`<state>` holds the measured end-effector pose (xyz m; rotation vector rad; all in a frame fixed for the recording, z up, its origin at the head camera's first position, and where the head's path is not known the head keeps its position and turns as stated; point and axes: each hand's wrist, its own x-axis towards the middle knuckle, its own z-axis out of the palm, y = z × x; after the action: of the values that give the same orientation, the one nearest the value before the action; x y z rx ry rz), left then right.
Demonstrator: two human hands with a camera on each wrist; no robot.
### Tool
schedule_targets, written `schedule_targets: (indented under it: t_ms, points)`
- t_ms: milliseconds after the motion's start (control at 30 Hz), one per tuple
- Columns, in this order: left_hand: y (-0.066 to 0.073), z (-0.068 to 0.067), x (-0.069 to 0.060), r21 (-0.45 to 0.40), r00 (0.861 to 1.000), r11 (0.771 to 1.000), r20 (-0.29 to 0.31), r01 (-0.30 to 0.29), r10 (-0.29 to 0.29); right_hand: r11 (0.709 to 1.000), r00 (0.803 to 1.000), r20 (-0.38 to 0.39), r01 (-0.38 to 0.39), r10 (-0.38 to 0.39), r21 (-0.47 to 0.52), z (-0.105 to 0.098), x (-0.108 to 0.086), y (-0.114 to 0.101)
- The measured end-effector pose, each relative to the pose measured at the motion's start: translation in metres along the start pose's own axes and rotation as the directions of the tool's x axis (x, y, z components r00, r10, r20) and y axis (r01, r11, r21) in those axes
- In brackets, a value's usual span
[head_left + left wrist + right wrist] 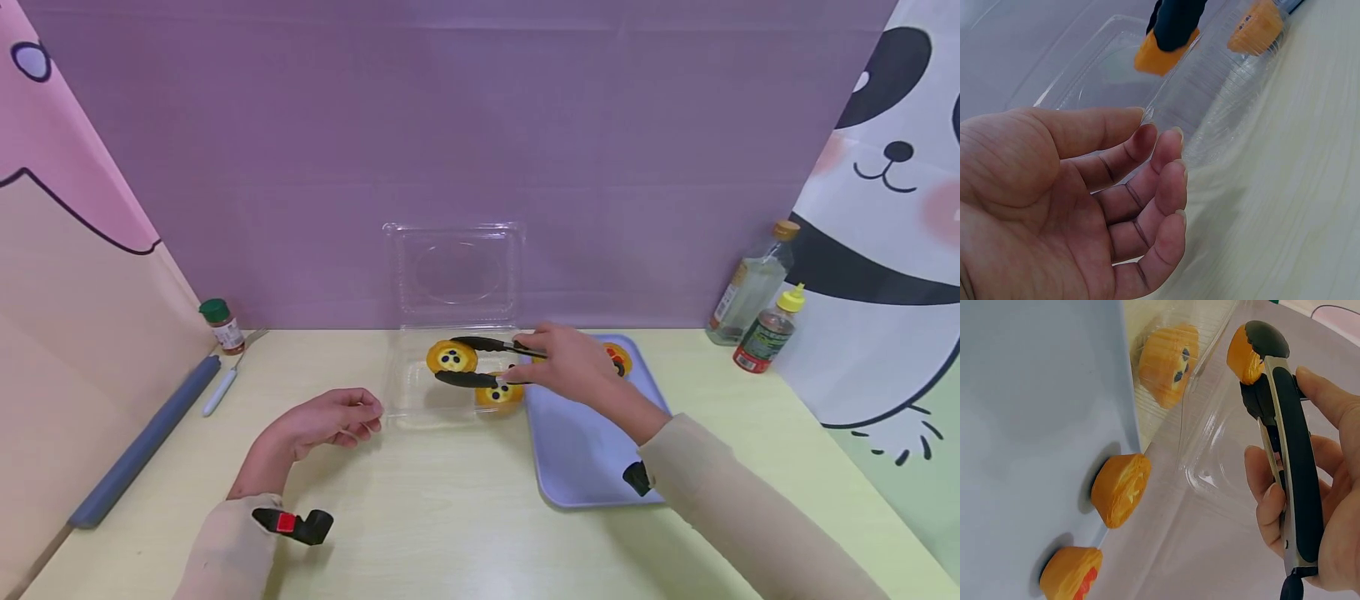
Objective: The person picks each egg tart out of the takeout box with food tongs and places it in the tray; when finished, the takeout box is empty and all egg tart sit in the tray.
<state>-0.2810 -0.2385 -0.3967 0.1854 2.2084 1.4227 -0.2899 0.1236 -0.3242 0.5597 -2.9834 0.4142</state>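
Observation:
My right hand (573,362) grips black-and-silver tongs (1297,469), whose tips hold a small blueberry-topped tart (452,357) above a clear plastic clamshell box (427,403). The box's lid (459,275) stands raised at the back. Another blueberry tart (1169,362) sits inside the box at its right side. With thumb and forefinger, my left hand (337,417) pinches the box's front left corner; its other fingers are loosely curled. On the lilac tray (585,458) beside the box lie a tart with pale topping (1121,489) and a tart with red topping (1072,575).
At the back right stand a tall glass bottle (750,292) and a smaller yellow-capped bottle (767,337). A green-lidded jar (222,327), a light-handled fork (221,392) and a long blue-grey bar (150,442) are at the left. A purple backdrop (300,150) rises behind the table.

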Motion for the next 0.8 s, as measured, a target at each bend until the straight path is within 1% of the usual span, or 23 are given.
schedule_targets:
  t_ms: [167,367,600,700,800]
  points:
    - [-0.001,0.001,0.000,-0.005,1.000,1.000,0.007,-0.015,0.015,0.999,0.999,-0.030,-0.017,0.018,0.039,-0.010,-0.015,0.008]
    - [-0.001,0.001,0.000,-0.009,0.999,1.000,0.015,-0.029,0.029,0.999,0.996,-0.080,-0.043,0.045,0.022,-0.026,-0.034,0.019]
    - [0.000,0.000,0.001,-0.002,0.999,0.999,0.015,-0.035,0.035,0.998,0.987,-0.145,-0.064,0.066,0.019,-0.043,-0.057,0.037]
    - [0.000,0.000,0.001,-0.004,1.000,1.000,0.005,-0.022,0.022,0.996,0.983,-0.159,-0.090,0.092,0.022,-0.050,-0.068,0.046]
    - [-0.001,-0.001,0.001,0.005,1.000,1.000,0.003,-0.025,0.025,0.992,0.980,-0.156,-0.124,0.126,0.021,-0.053,-0.078,0.052]
